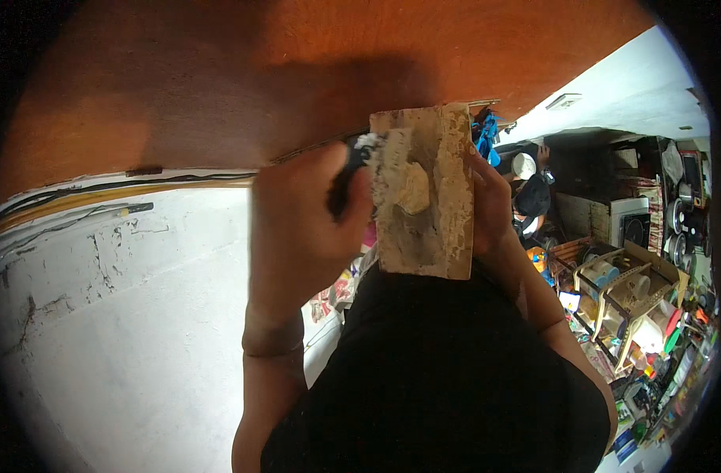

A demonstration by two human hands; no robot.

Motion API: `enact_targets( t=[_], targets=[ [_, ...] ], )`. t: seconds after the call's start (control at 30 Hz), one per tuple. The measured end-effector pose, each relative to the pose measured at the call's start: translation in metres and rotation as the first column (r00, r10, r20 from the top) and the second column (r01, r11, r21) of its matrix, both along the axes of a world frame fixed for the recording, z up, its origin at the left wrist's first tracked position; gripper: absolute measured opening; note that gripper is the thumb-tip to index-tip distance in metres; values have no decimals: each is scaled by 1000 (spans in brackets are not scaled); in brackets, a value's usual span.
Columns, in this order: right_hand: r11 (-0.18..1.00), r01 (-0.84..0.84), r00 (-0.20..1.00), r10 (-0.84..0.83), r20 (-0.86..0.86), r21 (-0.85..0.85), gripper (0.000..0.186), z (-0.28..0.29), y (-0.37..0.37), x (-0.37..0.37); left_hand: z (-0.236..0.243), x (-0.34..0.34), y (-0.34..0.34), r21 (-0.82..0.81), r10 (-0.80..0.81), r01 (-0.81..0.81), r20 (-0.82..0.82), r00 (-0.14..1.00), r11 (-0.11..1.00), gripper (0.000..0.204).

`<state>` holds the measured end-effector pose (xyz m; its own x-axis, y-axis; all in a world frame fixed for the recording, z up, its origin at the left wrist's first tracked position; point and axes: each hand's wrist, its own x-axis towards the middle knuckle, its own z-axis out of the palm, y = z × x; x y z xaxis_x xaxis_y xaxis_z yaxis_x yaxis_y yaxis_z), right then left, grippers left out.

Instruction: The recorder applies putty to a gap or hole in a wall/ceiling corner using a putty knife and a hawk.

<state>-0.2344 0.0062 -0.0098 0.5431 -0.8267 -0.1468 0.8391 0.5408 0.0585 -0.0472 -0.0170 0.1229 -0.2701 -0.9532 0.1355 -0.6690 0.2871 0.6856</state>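
Cracked white wall (139,276) fills the left, below a reddish-brown panel (179,79). The person's left hand (309,229) has its grip clenched around a dark tool (347,181) beside a paste-smeared board (425,236), between the hands; the right hand (493,205) grasps its right edge, near a cluttered rack (627,296).

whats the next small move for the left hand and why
Probably draw the dark tool in the left hand across the board into the pale lump: the tool is at the board's left edge, the right hand grips the opposite side, and the lump lies mid-board.
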Motion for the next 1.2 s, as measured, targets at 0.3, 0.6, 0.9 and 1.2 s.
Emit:
enact_targets(
  t=[0.3,0.6,0.9,1.2],
  targets=[
    [999,47,999,-47,-24,-20,56,-5,-4,-1,-18,-7,-7,-65,-138,145,106,985,987,19],
    [997,73,975,-64,-212,33,56,-9,-4,-3,-18,-3,-17,-63,-161,171,146,976,983,20],
    [998,48,994,-44,-101,37,57,-13,-7,-7,-4,-2,-16,48,-35,34,4,999,998,16],
    [999,47,996,-47,-70,4,56,-7,-10,-6,-16,-19,-11,-18,-171,175,134,976,984,17]
  ],
)
